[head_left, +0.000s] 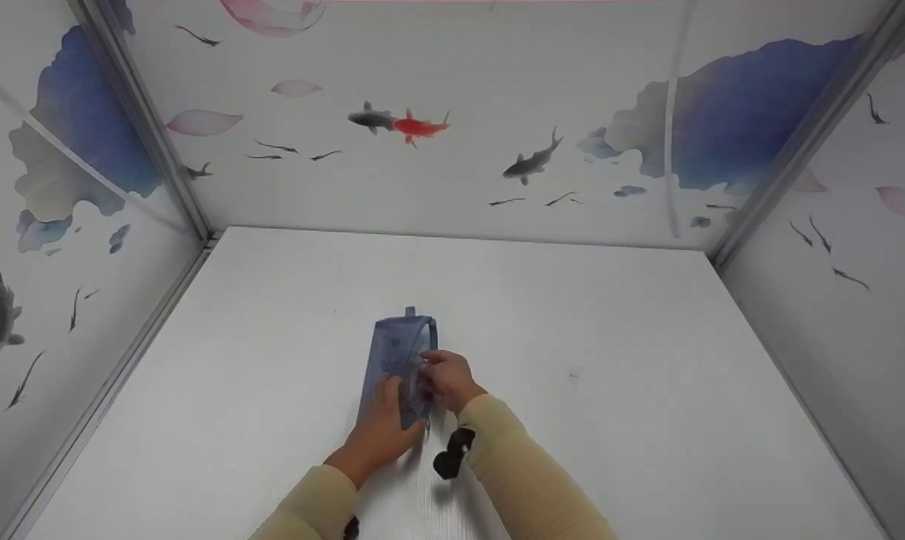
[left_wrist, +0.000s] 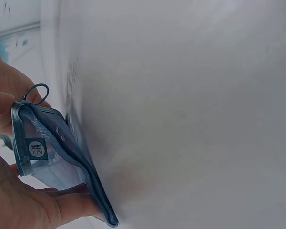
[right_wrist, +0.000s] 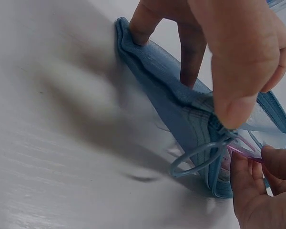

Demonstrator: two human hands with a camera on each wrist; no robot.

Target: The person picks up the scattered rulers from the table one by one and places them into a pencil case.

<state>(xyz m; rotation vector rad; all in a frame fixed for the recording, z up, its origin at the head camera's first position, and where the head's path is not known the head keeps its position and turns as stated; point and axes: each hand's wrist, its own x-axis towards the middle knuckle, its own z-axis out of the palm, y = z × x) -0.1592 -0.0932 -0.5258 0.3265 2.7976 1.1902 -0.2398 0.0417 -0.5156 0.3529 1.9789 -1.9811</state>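
Observation:
A blue mesh zipper pouch (head_left: 401, 341) lies lengthwise away from me, its side opening parted. My left hand (head_left: 383, 424) grips its near end, thumb by the zipper's loop pull (right_wrist: 193, 160) and fingers spread across the mesh. On the right side of the pouch, my right hand (head_left: 448, 375) is at the opening. Between its thumb and fingers (right_wrist: 248, 183) it pinches a thin clear piece with a pink edge (right_wrist: 245, 151), partly inside the pouch; I cannot tell what it is. A small square label (left_wrist: 36, 149) shows on the pouch's end.
The white tabletop (head_left: 609, 315) spreads around the pouch. Upright panels (head_left: 437, 187) printed with fish and petals close in the back and both sides. A black wrist camera (head_left: 453, 454) hangs under the right sleeve, close over the table.

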